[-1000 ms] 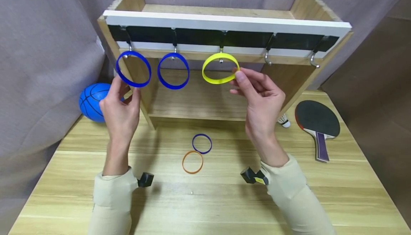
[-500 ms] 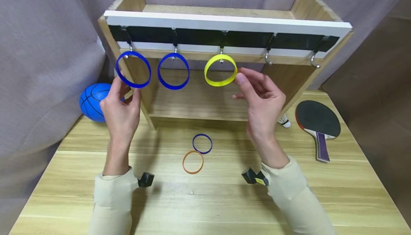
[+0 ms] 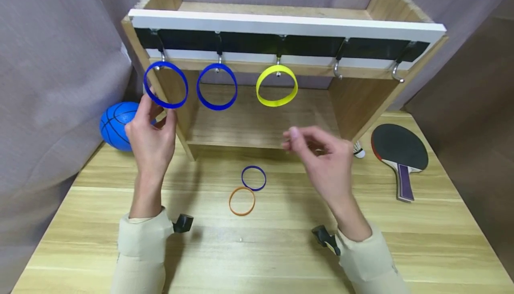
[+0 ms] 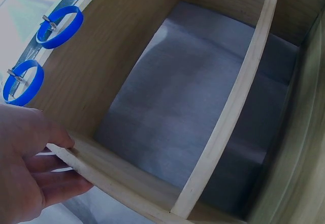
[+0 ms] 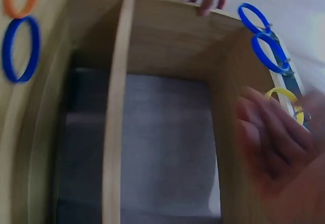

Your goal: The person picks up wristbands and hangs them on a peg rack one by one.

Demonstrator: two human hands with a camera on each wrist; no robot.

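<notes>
Bands (image 3: 274, 103): 3 circles on metal hooks (image 3: 336, 69); left hand (image 3: 151, 132) grips wooden panel (image 4: 121, 176).

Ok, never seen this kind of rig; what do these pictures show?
There's no machine, just a person's bare left hand and right hand. One picture comes from a camera worn on the head, looking forward and down; the others come from wrist cameras. On the table lie an orange band, a blue band and a table-tennis paddle. Two more blue bands and a yellow band hang from hooks on the wooden shelf. The left hand grips the shelf's side panel; the right hand holds nothing.
</notes>
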